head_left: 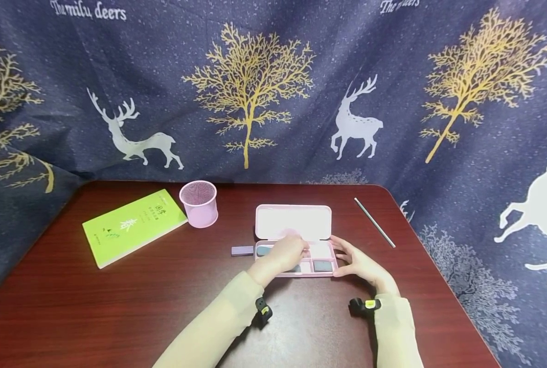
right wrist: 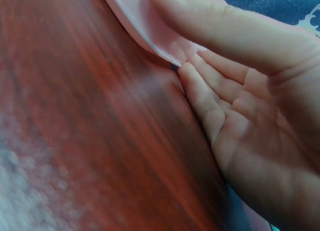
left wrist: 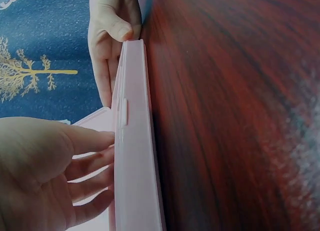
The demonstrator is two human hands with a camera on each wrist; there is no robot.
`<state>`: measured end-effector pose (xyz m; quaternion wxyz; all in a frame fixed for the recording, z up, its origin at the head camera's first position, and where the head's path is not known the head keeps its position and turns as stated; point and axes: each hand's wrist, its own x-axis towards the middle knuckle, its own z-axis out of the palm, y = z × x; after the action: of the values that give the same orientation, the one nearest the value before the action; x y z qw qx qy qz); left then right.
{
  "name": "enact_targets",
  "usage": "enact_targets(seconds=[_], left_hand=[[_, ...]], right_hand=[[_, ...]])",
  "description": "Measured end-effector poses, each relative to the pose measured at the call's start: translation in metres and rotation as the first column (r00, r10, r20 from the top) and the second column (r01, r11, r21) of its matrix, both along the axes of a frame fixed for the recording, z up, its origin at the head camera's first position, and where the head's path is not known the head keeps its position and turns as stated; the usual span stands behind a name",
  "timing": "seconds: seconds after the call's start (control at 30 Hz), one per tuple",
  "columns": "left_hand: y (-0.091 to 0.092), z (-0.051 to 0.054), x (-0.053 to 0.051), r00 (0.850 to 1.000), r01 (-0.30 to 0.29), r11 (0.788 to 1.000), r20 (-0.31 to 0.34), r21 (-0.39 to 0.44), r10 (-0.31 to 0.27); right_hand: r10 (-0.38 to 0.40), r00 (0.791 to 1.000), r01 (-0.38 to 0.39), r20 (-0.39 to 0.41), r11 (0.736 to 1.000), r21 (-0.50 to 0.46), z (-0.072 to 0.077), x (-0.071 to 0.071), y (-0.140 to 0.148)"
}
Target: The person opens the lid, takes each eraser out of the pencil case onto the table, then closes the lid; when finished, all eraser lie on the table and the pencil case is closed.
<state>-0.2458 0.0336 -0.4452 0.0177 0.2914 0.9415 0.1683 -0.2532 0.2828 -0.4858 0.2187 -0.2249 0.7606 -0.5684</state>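
Reaching with left hand over the front wall of the pink case, down into the inside. Can see bent fingers there, with gaps between some in the left wrist view but with tips hidden behind the wall; cannot tell of a pinch on anything. Holding the case's right end with right hand, clamped across it, with thumb at the front corner and fingertips toward the back one. Find the case lying flat around mid-table, with lid raised along the far side. Note inside a grey piece front right, a white piece behind it, an oval back left. Just left of the case, see a purple block. Farther left, see a mesh cup standing upright just beside a green book. Beyond right hand, see a pencil lying slantwise. Behind everything, see a blue cloth
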Motion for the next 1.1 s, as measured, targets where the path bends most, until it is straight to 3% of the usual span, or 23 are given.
enact_targets(seconds=[0.27, 0.6, 0.93, 1.1], left_hand=[[0.004, 0.0003, -0.001, 1.0, -0.031, 0.998, -0.005, -0.059, 0.031], [0.0045, -0.0011, -0.0018, 1.0, -0.024, 1.0, 0.006, -0.017, 0.024], [0.0045, 0.0033, 0.0004, 0.996, -0.065, 0.997, 0.056, 0.044, 0.062], [0.003, 0.0021, 0.0, 0.997, -0.063, 0.997, 0.041, 0.048, 0.061]], right_hand=[[-0.007, 1.0, 0.007, 0.002, 1.0, -0.004, 0.0008, 0.0, 0.0004], [-0.011, 1.0, 0.011, 0.013, 1.0, 0.018, 0.0, -0.0004, 0.001], [-0.014, 1.0, 0.013, 0.02, 1.0, 0.003, 0.0013, 0.0001, -0.0001], [-0.013, 1.0, 0.012, 0.018, 1.0, 0.01, 0.0009, 0.0004, 0.0001]])
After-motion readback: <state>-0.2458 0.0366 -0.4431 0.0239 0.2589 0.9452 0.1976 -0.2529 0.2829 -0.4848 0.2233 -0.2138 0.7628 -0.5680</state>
